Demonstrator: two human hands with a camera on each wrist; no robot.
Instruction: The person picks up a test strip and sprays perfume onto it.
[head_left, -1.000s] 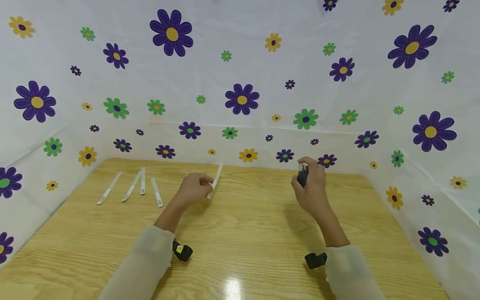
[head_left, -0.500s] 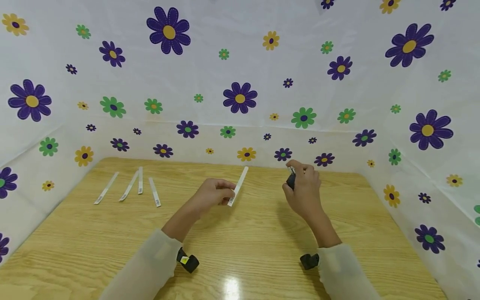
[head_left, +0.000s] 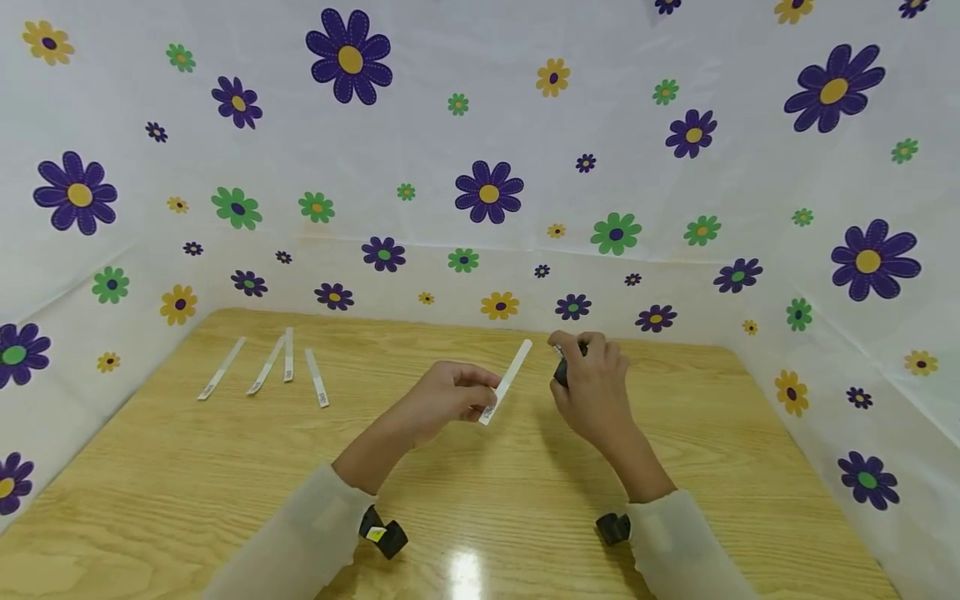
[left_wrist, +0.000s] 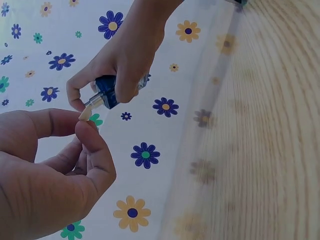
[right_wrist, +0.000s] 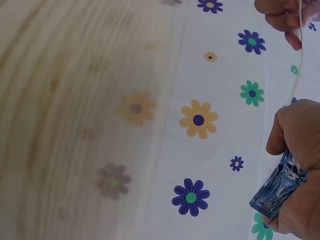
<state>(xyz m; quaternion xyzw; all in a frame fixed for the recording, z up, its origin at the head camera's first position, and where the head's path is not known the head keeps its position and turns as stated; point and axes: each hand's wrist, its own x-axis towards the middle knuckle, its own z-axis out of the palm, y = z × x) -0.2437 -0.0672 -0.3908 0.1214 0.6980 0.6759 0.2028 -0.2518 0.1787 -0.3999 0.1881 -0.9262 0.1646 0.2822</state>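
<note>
Between thumb and fingers my left hand [head_left: 446,398] pinches a narrow white paper test strip [head_left: 514,368], printed at its lower end and held tilted above the table. My right hand [head_left: 597,392] grips a small dark blue perfume spray bottle [head_left: 562,372] just right of the strip. In the left wrist view, the bottle [left_wrist: 106,90] is tilted, its silver spray neck towards the strip, and the index finger curls over its top. From the right wrist view, the bottle [right_wrist: 278,188] looks like faceted blue glass; the palm hides part of it.
On the left of the wooden table [head_left: 420,533] lie several more white strips, among them one strip [head_left: 317,379] nearest the left hand. A white flower-printed cloth [head_left: 525,192] encloses the table's back and sides. Black wrist cameras hang under both sleeves.
My left hand has lifted its strip and carried it right, towards the bottle. The right hand has moved left with the bottle. The strips lying on the table stay put.
</note>
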